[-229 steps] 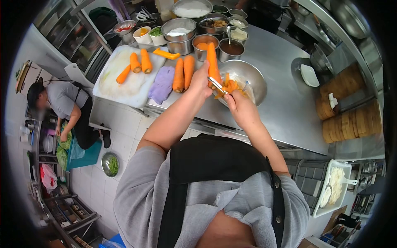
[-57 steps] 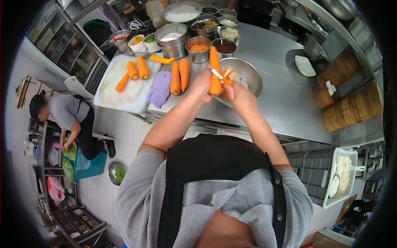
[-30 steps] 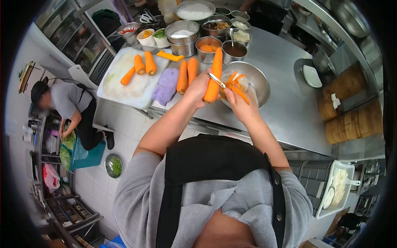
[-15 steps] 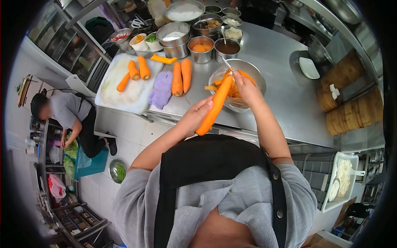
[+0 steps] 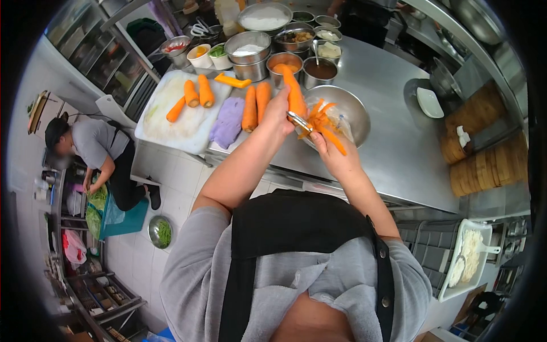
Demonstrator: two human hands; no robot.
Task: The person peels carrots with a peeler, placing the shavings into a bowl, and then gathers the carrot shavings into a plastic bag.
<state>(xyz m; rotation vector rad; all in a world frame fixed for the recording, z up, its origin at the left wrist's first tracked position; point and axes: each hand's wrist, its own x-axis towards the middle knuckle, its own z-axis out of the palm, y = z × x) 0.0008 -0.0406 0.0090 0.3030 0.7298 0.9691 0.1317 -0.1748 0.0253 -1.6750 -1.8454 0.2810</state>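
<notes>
My left hand [image 5: 277, 117] grips a long orange carrot [image 5: 293, 91] by its near end, holding it out over the steel counter. My right hand [image 5: 332, 155] holds a metal peeler [image 5: 298, 121] against the carrot's near part, and a strip of peel [image 5: 332, 139] hangs from the blade. Just beyond sits a steel bowl [image 5: 354, 107] lined with a clear bag and holding orange peelings. Two whole carrots [image 5: 256, 104] lie left of the bowl beside a purple cloth [image 5: 228, 121].
A white cutting board [image 5: 176, 117] carries three more carrots. Steel and white containers [image 5: 249, 50] of ingredients crowd the counter's far side. Bamboo steamers [image 5: 484, 165] stand at the right. A person in grey [image 5: 94, 149] crouches by greens on the floor at the left.
My left hand has lifted the carrot from a low slant near my body back up over the counter. My right hand has come off the bowl and set the peeler against the carrot.
</notes>
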